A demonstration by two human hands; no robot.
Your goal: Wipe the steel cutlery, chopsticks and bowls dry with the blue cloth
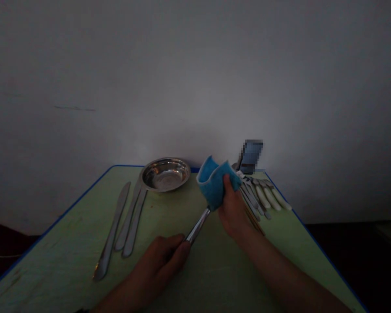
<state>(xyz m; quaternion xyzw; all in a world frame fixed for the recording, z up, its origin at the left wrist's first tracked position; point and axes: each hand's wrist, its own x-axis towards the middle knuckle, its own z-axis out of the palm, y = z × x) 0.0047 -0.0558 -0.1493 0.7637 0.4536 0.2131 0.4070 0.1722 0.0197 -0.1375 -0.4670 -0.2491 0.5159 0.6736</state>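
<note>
My left hand [164, 258] is closed around the near end of a shiny metal utensil [198, 226], held slanting up and away over the table. A folded blue cloth [216, 182] with a pale edge covers the utensil's far end, so its kind cannot be made out. My right hand [233, 211] grips that cloth around the utensil, thumb on the near side. To the left of my hands, several metal table knives [112, 237] lie side by side on the table.
A round stainless steel bowl [166, 189] stands at the back, by the wall. On the right lie metal cutlery [252, 202], white-handled cutlery [273, 200] and thin brown sticks [256, 222]. Behind them a blurred phone-like screen [251, 155] leans upright. Blue edging borders the pale green table [68, 243].
</note>
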